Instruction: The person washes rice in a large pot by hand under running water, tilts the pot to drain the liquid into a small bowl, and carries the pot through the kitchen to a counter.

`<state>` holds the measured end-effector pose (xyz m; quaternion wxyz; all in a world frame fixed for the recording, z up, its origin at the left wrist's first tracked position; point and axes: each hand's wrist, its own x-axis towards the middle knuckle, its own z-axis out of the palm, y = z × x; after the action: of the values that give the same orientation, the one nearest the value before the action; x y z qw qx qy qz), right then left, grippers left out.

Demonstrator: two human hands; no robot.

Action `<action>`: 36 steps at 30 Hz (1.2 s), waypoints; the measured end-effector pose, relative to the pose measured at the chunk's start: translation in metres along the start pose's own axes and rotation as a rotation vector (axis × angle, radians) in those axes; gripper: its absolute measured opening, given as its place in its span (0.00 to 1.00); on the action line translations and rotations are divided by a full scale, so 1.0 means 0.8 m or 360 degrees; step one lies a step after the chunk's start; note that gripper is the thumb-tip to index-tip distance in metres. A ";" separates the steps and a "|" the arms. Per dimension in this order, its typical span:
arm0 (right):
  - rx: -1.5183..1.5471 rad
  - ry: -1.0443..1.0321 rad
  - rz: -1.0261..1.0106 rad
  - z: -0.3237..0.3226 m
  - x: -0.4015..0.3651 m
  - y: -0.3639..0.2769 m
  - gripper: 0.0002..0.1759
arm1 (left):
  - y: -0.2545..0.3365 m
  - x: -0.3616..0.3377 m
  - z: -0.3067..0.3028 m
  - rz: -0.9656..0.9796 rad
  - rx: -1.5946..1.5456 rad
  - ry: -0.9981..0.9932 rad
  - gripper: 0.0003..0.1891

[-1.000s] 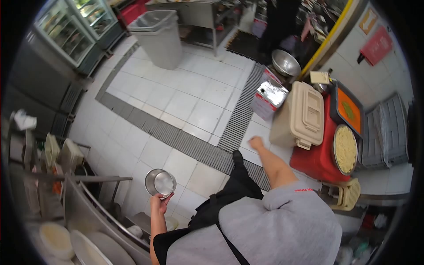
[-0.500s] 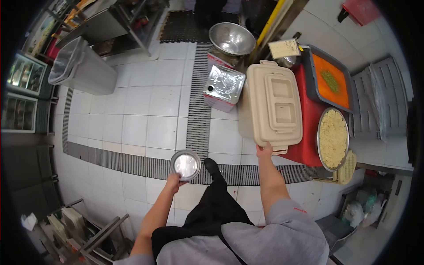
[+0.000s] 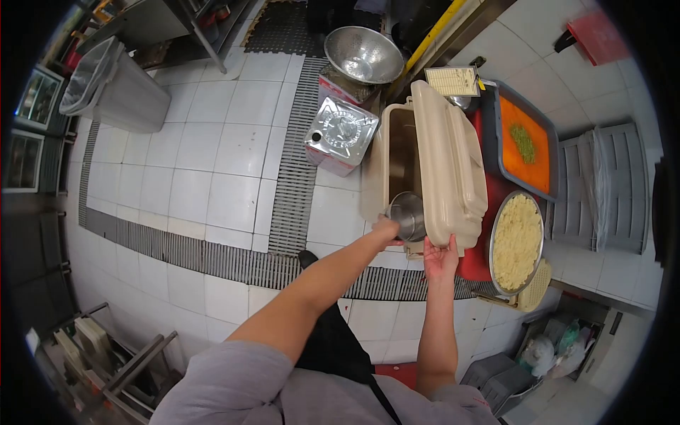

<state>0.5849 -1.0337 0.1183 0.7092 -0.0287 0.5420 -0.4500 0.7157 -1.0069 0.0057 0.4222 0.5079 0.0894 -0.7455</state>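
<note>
A tall beige bin (image 3: 375,166) stands on the floor, its beige lid (image 3: 453,170) raised and tilted to the right. My right hand (image 3: 440,256) grips the near end of that lid. In my left hand (image 3: 386,232) is a round metal bowl (image 3: 407,216), held at the bin's near opening. The inside of the bin looks dark and its contents cannot be made out.
Metal tin (image 3: 343,132) and large steel bowl (image 3: 363,55) lie beyond the bin. At right are an orange-filled grey tray (image 3: 524,138) and a bowl of pale crumbly food (image 3: 517,242). A grey waste bin (image 3: 131,88) stands far left.
The beige lid has been lifted and tilted, opening the bin. My left hand has brought the metal bowl from over the floor to the bin's opening. The view has shifted slightly.
</note>
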 end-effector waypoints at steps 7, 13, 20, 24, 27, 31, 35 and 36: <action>0.0007 0.0036 0.0069 -0.034 0.023 0.046 0.25 | 0.005 -0.036 -0.040 0.0245 0.0576 0.0490 0.54; -0.0023 0.0139 0.0057 -0.053 0.058 0.106 0.28 | -0.086 -0.117 -0.347 0.0430 0.1095 0.1151 0.38; -0.0349 0.0464 0.0187 -0.063 0.124 0.130 0.25 | -0.299 -0.417 -0.518 0.0008 0.0661 0.2185 0.30; -0.1953 -0.0372 0.0409 -0.057 0.121 0.163 0.25 | -0.446 -0.509 -0.468 -0.0025 0.0098 0.2537 0.30; -0.3157 -0.1620 -0.0139 -0.066 0.097 0.192 0.19 | -0.539 -0.531 -0.375 -0.0197 -0.0167 0.2807 0.30; -0.3907 -0.3580 -0.1669 0.029 0.027 0.289 0.13 | -0.628 -0.515 -0.242 -0.0441 -0.1017 0.2870 0.29; -0.3479 -0.2240 0.0044 0.116 -0.066 0.521 0.15 | -0.721 -0.465 -0.111 -0.0524 -0.1857 0.2827 0.29; -0.3432 -0.2495 -0.0345 0.123 -0.162 0.546 0.21 | -0.743 -0.448 -0.075 -0.0582 -0.1875 0.2819 0.29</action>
<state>0.9272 -0.7321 0.0244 0.4151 -0.8622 0.0717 0.2814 0.3742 -0.4072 0.1000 0.2677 0.5626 0.7822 -0.0046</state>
